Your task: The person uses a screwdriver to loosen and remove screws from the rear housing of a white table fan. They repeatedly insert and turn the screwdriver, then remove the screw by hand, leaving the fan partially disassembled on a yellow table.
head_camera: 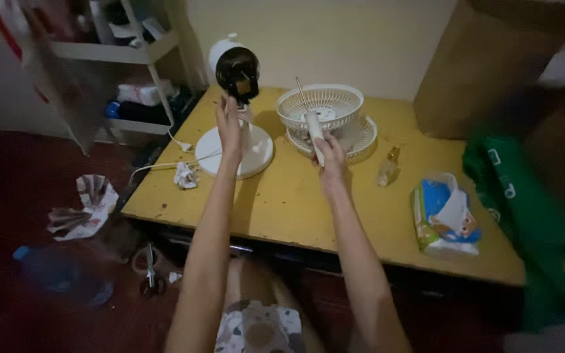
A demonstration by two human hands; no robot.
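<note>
Yellow paint, chipped and stained, covered the low table where the person sat with both arms stretched out. From the head camera, the left hand was wrapped around the white neck of a stripped-down fan stand, just below the dark motor housing, with the stand's round base resting flat on the tabletop. The right hand was closed around a white handle of a slim tool, possibly a screwdriver, though the blur made that hard to confirm; its thin shaft pointed up and away into the white fan grille. That grille sat bowl-like on top of a second grille, both near the wall at the back of the table. The two hands were held apart, each gripping its own thing.

A small bottle lay just to the right of the grilles, and a blue-and-white packet sat near the table's right edge. A white cord trailed off the left side, beside a crumpled paper. Scissors lay on the dark red floor below.
</note>
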